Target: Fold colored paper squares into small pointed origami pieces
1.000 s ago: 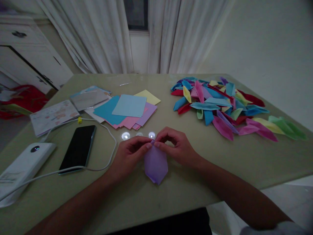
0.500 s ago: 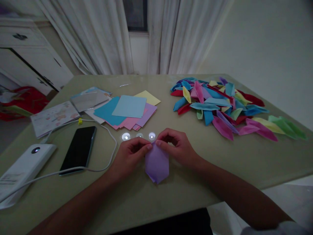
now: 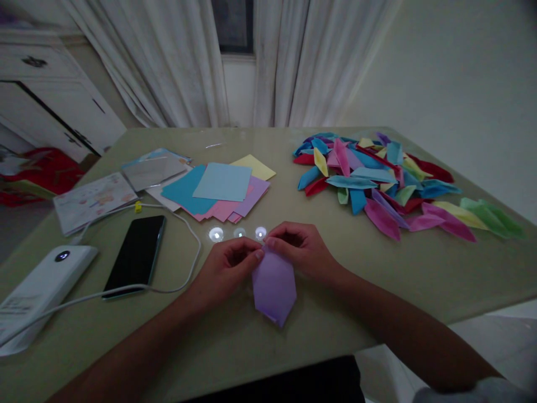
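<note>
A folded piece of purple paper (image 3: 274,285), six-sided in outline, hangs from both hands over the near middle of the table. My left hand (image 3: 229,266) pinches its top corner from the left, thumb in front. From the other side, my right hand (image 3: 300,246) pinches the same top corner, its thumb close to the left one. The fingers behind the paper are partly hidden. The paper's lower point faces me and tilts slightly to the right.
Flat coloured sheets (image 3: 222,182) lie beyond my left hand. A heap of folded coloured paper pieces (image 3: 364,173) covers the back right of the table (image 3: 335,330). On the left are a black phone (image 3: 136,252), a white power bank (image 3: 46,296), a white cable (image 3: 197,240) and a printed booklet (image 3: 94,201).
The purple paper's lower end has swung a little toward me and to the right. Both hands keep their pinch at the top and have shifted only slightly.
</note>
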The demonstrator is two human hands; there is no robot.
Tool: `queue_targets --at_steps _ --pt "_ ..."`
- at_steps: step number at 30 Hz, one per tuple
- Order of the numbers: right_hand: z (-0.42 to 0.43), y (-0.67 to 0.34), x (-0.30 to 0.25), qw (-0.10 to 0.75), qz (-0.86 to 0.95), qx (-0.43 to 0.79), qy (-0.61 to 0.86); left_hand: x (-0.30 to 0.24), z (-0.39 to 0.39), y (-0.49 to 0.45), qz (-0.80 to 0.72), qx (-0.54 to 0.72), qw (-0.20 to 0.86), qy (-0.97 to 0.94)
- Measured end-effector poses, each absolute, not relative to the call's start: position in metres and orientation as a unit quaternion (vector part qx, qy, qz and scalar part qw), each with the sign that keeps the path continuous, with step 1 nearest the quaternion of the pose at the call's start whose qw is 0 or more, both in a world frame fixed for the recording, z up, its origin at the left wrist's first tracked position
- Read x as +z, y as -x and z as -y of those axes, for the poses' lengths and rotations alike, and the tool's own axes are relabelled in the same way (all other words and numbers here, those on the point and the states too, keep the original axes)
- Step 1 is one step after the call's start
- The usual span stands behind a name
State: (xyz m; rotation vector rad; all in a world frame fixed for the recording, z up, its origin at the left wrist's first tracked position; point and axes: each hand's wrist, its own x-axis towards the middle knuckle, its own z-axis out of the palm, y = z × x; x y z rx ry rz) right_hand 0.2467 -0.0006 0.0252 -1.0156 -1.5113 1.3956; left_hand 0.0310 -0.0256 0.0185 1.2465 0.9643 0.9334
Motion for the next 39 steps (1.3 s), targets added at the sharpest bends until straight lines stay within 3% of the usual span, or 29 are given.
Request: queue_targets --at_steps 5,9,14,17,28,39 --pt "-0.013 -0.253 0.021 0.395 0.585 0.574 0.414 0.015 0.014 -0.026 -0.474 0.546 0.527 -0.446" --pt "-0.019 -0.26 0.021 0.401 0.605 0.525 0.445 0.007 0.006 -0.021 -0.504 0.56 0.47 -0.46" --pt "-0.016 -0.26 0.023 0.361 0.673 0.452 0.461 0.004 0.007 -0.015 -0.502 0.49 0.129 -0.701" --pt "-0.012 -0.255 0.022 0.362 0.681 0.473 0.427 0.003 0.011 -0.013 -0.469 0.412 0.031 -0.781" --pt "-0.001 -0.254 0.025 0.357 0.715 0.473 0.372 0.001 0.014 -0.015 -0.412 0.378 -0.041 -0.828" --pt "-0.002 -0.255 0.024 0.343 0.722 0.479 0.363 0.003 0.014 -0.014 -0.4 0.427 0.052 -0.809"
